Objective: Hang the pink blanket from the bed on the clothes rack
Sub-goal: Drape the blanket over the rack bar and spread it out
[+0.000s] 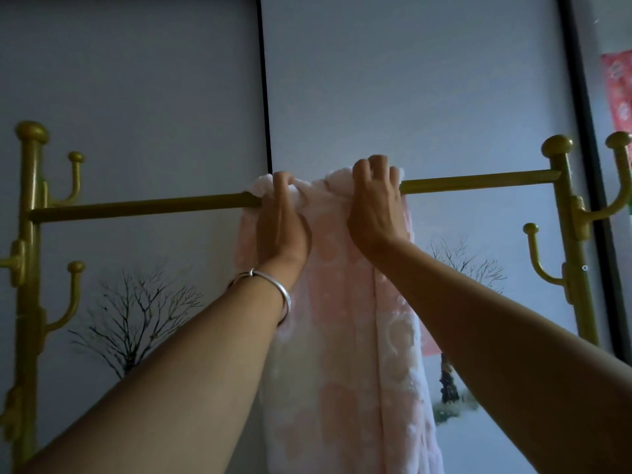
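The pink blanket [342, 336] hangs over the gold bar of the clothes rack [136, 206], in the middle. The left hand [282, 220] and the right hand [376, 206] each have a grip pinching its bunched top on the bar.

The pale pink textured blanket [342, 302], gripped by the left hand [282, 227] and right hand [374, 206], is filling the middle of the gold metal bar [136, 207]. Bare bar is running free on both sides, ending at gold posts [564, 217] whose curved hooks [73, 179] are jutting out near the bar ends.
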Demonstrator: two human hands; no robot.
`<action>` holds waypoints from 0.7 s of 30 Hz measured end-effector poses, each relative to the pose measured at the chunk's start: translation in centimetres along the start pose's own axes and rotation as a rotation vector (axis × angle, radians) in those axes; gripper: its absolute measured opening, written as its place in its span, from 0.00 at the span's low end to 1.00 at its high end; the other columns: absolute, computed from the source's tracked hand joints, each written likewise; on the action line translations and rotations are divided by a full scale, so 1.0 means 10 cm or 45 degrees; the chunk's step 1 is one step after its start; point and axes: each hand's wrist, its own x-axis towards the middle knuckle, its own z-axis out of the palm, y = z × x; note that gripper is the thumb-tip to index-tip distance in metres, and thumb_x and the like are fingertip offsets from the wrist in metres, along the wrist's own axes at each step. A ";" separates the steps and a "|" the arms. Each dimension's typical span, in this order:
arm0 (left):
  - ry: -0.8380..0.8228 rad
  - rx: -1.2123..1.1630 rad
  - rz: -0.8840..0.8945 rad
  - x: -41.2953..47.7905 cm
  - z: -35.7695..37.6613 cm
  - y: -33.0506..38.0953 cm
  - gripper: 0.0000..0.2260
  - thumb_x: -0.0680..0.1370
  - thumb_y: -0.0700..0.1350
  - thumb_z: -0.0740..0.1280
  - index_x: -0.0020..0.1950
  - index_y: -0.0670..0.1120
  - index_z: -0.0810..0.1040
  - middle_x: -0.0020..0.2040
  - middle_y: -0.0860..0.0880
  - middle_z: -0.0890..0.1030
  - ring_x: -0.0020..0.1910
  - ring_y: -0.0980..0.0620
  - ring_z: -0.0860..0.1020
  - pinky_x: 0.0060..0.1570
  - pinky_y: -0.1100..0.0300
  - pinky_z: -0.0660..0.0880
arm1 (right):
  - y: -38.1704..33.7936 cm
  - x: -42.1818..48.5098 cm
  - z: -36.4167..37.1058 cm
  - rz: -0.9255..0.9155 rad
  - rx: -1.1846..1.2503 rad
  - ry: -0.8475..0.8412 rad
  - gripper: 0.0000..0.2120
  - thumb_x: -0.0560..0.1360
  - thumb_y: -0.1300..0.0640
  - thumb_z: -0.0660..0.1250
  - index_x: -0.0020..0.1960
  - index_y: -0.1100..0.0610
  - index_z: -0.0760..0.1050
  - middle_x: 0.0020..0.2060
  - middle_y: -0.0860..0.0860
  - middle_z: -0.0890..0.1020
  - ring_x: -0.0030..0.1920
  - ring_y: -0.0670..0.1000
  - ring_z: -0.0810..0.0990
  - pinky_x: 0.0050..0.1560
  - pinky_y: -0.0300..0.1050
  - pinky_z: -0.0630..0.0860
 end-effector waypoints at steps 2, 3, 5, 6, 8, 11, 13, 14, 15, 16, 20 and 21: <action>0.029 0.003 0.099 0.16 0.03 0.00 0.12 0.77 0.33 0.55 0.56 0.41 0.72 0.56 0.42 0.75 0.53 0.44 0.74 0.49 0.56 0.67 | 0.00 0.14 0.00 -0.028 0.032 0.037 0.19 0.71 0.74 0.53 0.59 0.62 0.70 0.62 0.58 0.68 0.60 0.60 0.68 0.56 0.53 0.70; 0.039 0.023 0.124 0.24 0.04 0.01 0.11 0.77 0.33 0.56 0.55 0.41 0.74 0.57 0.40 0.75 0.55 0.43 0.74 0.53 0.55 0.68 | 0.01 0.21 0.00 -0.046 0.032 0.041 0.19 0.72 0.74 0.52 0.58 0.63 0.71 0.62 0.58 0.69 0.60 0.60 0.68 0.57 0.54 0.70; 0.028 0.071 0.149 0.41 0.08 -0.01 0.11 0.77 0.35 0.58 0.54 0.42 0.76 0.61 0.41 0.73 0.58 0.44 0.74 0.57 0.58 0.67 | 0.01 0.36 0.01 -0.088 0.005 0.051 0.18 0.72 0.74 0.52 0.58 0.65 0.72 0.62 0.59 0.70 0.60 0.60 0.68 0.58 0.54 0.70; 0.033 0.081 0.143 0.51 0.11 -0.03 0.11 0.77 0.36 0.58 0.55 0.43 0.77 0.62 0.43 0.71 0.59 0.45 0.74 0.56 0.62 0.66 | 0.02 0.44 0.02 -0.108 -0.014 0.060 0.18 0.73 0.74 0.52 0.58 0.65 0.73 0.62 0.59 0.70 0.61 0.60 0.68 0.58 0.53 0.70; 0.045 0.062 0.085 0.69 0.15 -0.06 0.11 0.79 0.39 0.58 0.56 0.45 0.77 0.60 0.48 0.69 0.56 0.48 0.75 0.46 0.74 0.64 | 0.03 0.58 0.04 -0.143 -0.052 0.067 0.17 0.74 0.73 0.52 0.57 0.66 0.73 0.62 0.59 0.71 0.62 0.60 0.68 0.58 0.52 0.70; 0.016 0.162 0.168 0.89 0.16 -0.02 0.12 0.79 0.39 0.57 0.61 0.45 0.72 0.61 0.44 0.69 0.53 0.44 0.76 0.54 0.60 0.70 | 0.03 0.83 0.07 -0.170 -0.075 0.061 0.17 0.74 0.73 0.52 0.56 0.67 0.75 0.62 0.59 0.71 0.63 0.60 0.67 0.61 0.54 0.70; -0.027 0.250 0.141 1.06 0.19 -0.02 0.15 0.77 0.34 0.56 0.64 0.43 0.67 0.62 0.40 0.70 0.56 0.39 0.75 0.55 0.49 0.72 | 0.03 1.01 0.12 -0.129 -0.087 0.014 0.16 0.74 0.73 0.52 0.55 0.68 0.75 0.62 0.60 0.71 0.64 0.61 0.67 0.63 0.54 0.69; -0.084 0.305 0.102 1.15 0.22 -0.05 0.16 0.77 0.34 0.56 0.64 0.41 0.67 0.62 0.38 0.72 0.58 0.37 0.74 0.56 0.48 0.72 | 0.04 1.07 0.15 -0.089 -0.099 -0.066 0.15 0.74 0.72 0.53 0.55 0.69 0.75 0.61 0.61 0.72 0.64 0.62 0.68 0.62 0.53 0.70; -0.192 0.404 0.055 1.23 0.27 -0.10 0.16 0.77 0.36 0.58 0.65 0.40 0.69 0.63 0.37 0.73 0.60 0.36 0.74 0.59 0.47 0.72 | 0.04 1.11 0.17 -0.040 -0.093 -0.198 0.13 0.75 0.70 0.55 0.55 0.69 0.75 0.61 0.62 0.74 0.63 0.63 0.70 0.60 0.52 0.71; -0.321 0.528 -0.008 1.28 0.29 -0.13 0.15 0.77 0.40 0.61 0.63 0.39 0.72 0.63 0.37 0.75 0.61 0.36 0.74 0.61 0.47 0.72 | 0.06 1.13 0.19 0.011 -0.070 -0.365 0.13 0.77 0.66 0.57 0.57 0.68 0.75 0.61 0.63 0.75 0.62 0.63 0.73 0.55 0.49 0.71; -0.597 0.726 -0.222 1.26 0.28 -0.18 0.24 0.78 0.57 0.59 0.62 0.39 0.76 0.66 0.38 0.74 0.65 0.36 0.72 0.66 0.46 0.67 | 0.10 1.06 0.15 0.120 -0.053 -0.775 0.18 0.81 0.56 0.53 0.64 0.65 0.72 0.65 0.62 0.74 0.65 0.61 0.73 0.53 0.45 0.69; -0.563 0.722 -0.203 1.24 0.26 -0.16 0.24 0.79 0.57 0.58 0.62 0.39 0.75 0.66 0.38 0.74 0.65 0.37 0.72 0.66 0.47 0.66 | 0.11 1.04 0.13 0.111 -0.081 -0.716 0.19 0.81 0.55 0.53 0.65 0.65 0.71 0.66 0.62 0.73 0.65 0.61 0.73 0.54 0.46 0.70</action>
